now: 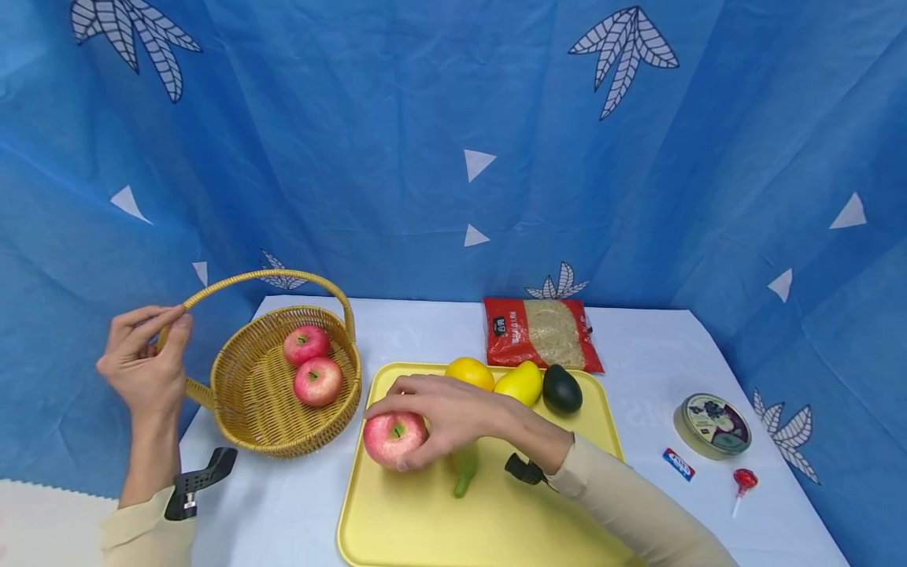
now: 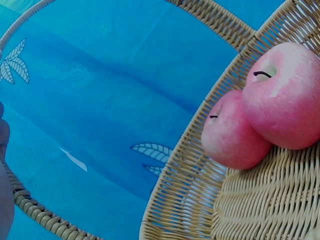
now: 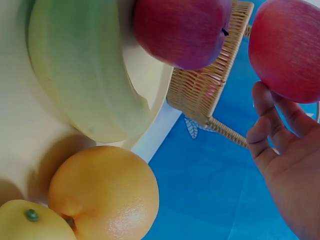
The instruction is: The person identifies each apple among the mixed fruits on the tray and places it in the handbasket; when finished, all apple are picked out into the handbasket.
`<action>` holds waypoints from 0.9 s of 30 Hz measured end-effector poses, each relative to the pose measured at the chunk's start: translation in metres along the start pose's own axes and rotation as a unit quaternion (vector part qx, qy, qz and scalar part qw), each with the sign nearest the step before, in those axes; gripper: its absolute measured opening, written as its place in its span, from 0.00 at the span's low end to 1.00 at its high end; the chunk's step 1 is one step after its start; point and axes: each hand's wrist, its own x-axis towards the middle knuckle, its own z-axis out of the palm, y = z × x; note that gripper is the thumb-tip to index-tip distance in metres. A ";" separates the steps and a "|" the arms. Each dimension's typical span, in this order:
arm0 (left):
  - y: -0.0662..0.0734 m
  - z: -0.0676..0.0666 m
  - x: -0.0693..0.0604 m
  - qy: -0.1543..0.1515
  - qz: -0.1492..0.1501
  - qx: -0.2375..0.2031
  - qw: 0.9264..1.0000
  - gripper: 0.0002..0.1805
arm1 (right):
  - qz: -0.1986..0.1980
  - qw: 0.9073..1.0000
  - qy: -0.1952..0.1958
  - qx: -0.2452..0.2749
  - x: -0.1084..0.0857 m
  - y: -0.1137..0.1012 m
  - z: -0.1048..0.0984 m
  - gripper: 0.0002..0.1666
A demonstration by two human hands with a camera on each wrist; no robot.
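Note:
My left hand (image 1: pixel 145 358) grips the arched handle (image 1: pixel 265 276) of a round wicker basket (image 1: pixel 244 429), at the left of the table. Inside the basket lie two pink-red apples, one apple (image 1: pixel 307 345) behind the other apple (image 1: pixel 318 381). Over the left part of a yellow tray (image 1: pixel 397 528), my right hand (image 1: pixel 446 409) holds a third apple (image 1: pixel 386 441) between fingers and thumb. The right wrist view shows another apple (image 3: pixel 182 30) on the tray, apart from the held apple (image 3: pixel 287 50). A greenish-yellow banana (image 3: pixel 85 65) lies beside it, mostly hidden under my hand in the head view.
Behind my right hand, the tray bears an orange (image 1: pixel 471 372), a yellow mango (image 1: pixel 520 383) and a dark avocado (image 1: pixel 562 390). A red food bag (image 1: pixel 542 335) lies behind it. To the right are a round tin (image 1: pixel 712 426), a small packet (image 1: pixel 679 465) and a red lollipop (image 1: pixel 744 480).

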 end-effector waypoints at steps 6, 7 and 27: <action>-0.001 0.000 0.000 0.001 0.003 -0.008 1.000 0.09 | -0.003 1.000 0.007 0.002 0.008 0.001 -0.002 0.38; -0.001 0.000 0.000 0.001 0.003 -0.011 1.000 0.09 | -0.004 1.000 0.007 0.004 0.009 0.001 -0.002 0.38; 0.004 0.002 0.000 0.005 0.004 0.005 1.000 0.08 | 0.015 1.000 -0.002 0.026 0.028 0.001 -0.001 0.39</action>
